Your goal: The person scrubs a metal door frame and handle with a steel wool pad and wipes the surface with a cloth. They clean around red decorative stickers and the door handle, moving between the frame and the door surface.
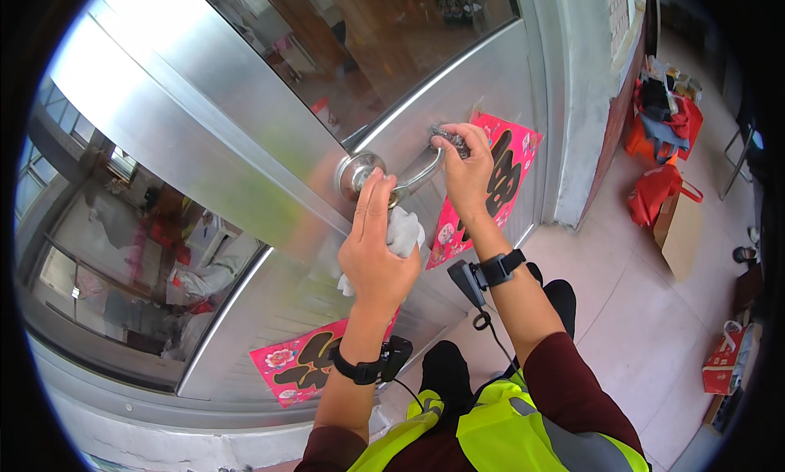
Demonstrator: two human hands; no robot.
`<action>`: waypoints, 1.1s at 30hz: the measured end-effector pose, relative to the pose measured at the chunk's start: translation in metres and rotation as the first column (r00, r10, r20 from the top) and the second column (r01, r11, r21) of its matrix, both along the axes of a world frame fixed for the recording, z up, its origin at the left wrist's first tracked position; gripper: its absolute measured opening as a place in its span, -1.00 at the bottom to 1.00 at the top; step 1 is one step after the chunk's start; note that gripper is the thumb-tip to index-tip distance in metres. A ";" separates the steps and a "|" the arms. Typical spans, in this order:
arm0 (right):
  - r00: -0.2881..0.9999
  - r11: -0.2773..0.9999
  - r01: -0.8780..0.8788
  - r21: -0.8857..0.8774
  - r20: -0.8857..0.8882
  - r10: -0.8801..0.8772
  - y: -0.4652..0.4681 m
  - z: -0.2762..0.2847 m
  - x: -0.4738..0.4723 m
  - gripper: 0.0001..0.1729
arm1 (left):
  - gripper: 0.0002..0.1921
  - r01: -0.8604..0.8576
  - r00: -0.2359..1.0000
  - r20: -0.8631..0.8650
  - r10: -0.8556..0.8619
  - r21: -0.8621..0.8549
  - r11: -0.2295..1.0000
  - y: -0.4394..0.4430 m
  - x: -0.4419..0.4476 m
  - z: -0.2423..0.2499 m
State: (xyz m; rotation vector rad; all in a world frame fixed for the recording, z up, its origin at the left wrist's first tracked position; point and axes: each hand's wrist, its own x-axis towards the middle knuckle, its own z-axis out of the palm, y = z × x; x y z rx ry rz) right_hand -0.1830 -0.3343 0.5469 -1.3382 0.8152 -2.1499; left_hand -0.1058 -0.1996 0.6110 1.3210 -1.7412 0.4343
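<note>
In front of me is a metal door [392, 125] with a lever handle [423, 176] on a round base [356, 172]. My left hand [379, 251] holds a crumpled whitish cloth [403, 231] under its palm, with its fingertips on the base of the lever. A steel wool scrubber [451, 139] is pinched in my right hand [469, 171], at the free end of the lever. Behind the right hand hangs a pink paper decoration [506, 183] with black and gold lettering. Another such paper [306, 363] lies flat on the lower door, partly behind my left forearm.
A wall edge [579, 122] stands right of the door frame. On the tiled floor [625, 294] are a red bag [655, 193], a cardboard piece [681, 233], a pile of bags and cloth [665, 116], and a red-and-white bag [725, 361]. A metal-legged stool [739, 159] stands far right.
</note>
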 end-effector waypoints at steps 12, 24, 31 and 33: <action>0.990 0.970 -0.079 -0.230 -0.130 0.049 0.001 0.011 0.000 -0.76 | -0.35 0.035 0.999 -0.028 -0.036 -0.048 0.998 -0.003 0.000 -0.003; 0.979 0.993 0.031 -0.110 -0.195 -0.052 -0.008 0.016 -0.008 -0.82 | -0.34 0.045 0.999 -0.028 -0.047 -0.057 0.997 -0.005 0.001 -0.006; 0.951 0.901 -0.147 -0.408 -0.310 0.015 -0.005 0.004 -0.003 -0.74 | -0.37 0.047 0.998 -0.028 -0.050 -0.078 0.996 -0.008 0.000 -0.007; 0.968 0.970 0.013 -0.243 -0.241 -0.073 -0.014 0.001 -0.009 -0.78 | -0.38 0.068 0.998 -0.011 -0.069 -0.097 0.993 -0.010 0.001 -0.007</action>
